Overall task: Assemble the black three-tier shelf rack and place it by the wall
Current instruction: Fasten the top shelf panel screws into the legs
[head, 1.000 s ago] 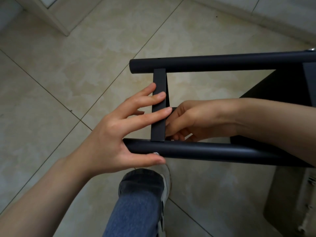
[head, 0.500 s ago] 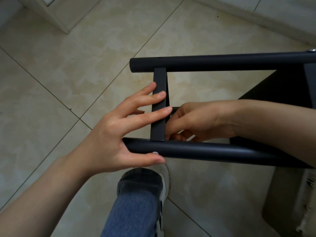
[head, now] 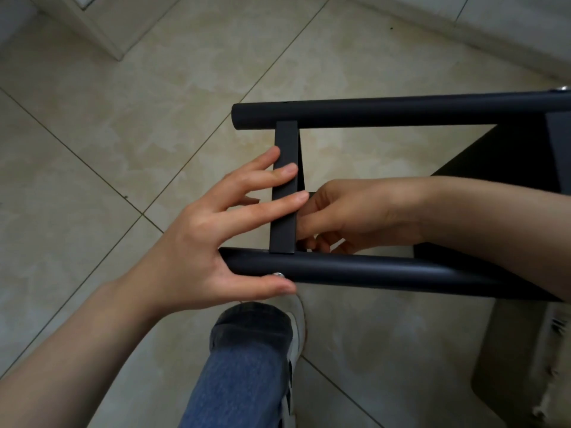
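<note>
A floor (head: 129, 125) of pale beige marbled tiles with thin dark grout lines fills the view, the lines running on the diagonal. A light baseboard (head: 463, 29) crosses the top right corner, and the foot of a white door frame (head: 102, 35) stands at the top left.

The black shelf rack (head: 401, 114) lies on its side above the floor, right of centre. Two round black tubes run left to right, one far and one near, both ending in blunt ends on the left. A flat black crossbar (head: 285, 140) joins them near those ends. A silver screw head (head: 278, 274) sits on the near tube (head: 370, 271) just below the crossbar, and another shows at the far tube's right edge. A dark panel of the rack fills the right side.

The left hand (head: 210, 242) is spread open: its fingers rest across the crossbar and its thumb lies under the near tube by the screw. The right hand (head: 346, 214) reaches in between the tubes, its fingers curled behind the crossbar; whether it holds anything I cannot tell.

Below, a leg in blue jeans (head: 241, 372) and a white shoe (head: 298, 329) stand on the floor.
</note>
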